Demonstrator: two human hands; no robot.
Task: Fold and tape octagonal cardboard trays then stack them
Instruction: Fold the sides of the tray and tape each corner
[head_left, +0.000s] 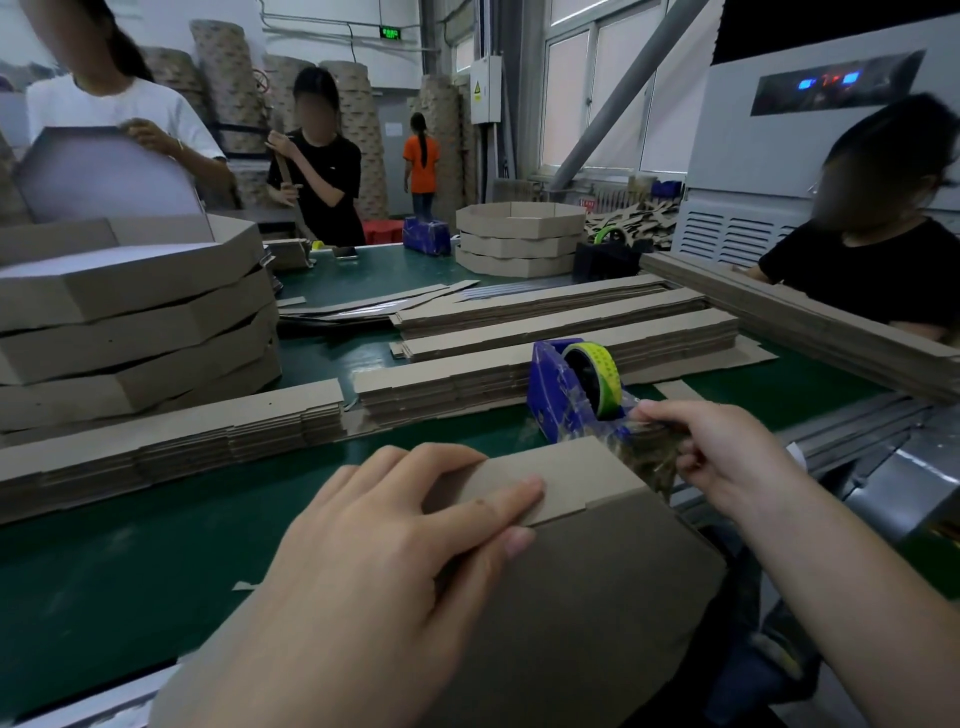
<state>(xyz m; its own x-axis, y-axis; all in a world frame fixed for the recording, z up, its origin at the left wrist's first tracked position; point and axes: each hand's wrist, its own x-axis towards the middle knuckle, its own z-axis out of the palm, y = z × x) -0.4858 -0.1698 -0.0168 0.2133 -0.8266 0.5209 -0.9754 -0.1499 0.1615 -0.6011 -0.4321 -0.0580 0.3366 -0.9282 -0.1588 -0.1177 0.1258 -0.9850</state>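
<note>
My left hand (395, 540) lies on a folded brown cardboard strip (587, 582) at the near edge of the green table (130, 561), fingers curled over the seam where two ends overlap. My right hand (722, 457) pinches a length of clear tape (636, 441) drawn from the blue tape dispenser (566, 389), which carries a yellow-green roll. The tape stretches over the cardboard's far corner. A stack of finished octagonal trays (135, 322) stands at the left.
Piles of flat cardboard strips (545, 332) cover the table's middle, and another pile (156, 447) lies at the left. A second tray stack (519, 239) and two more dispensers stand at the far end. Other people work around the table, one close on the right (883, 249).
</note>
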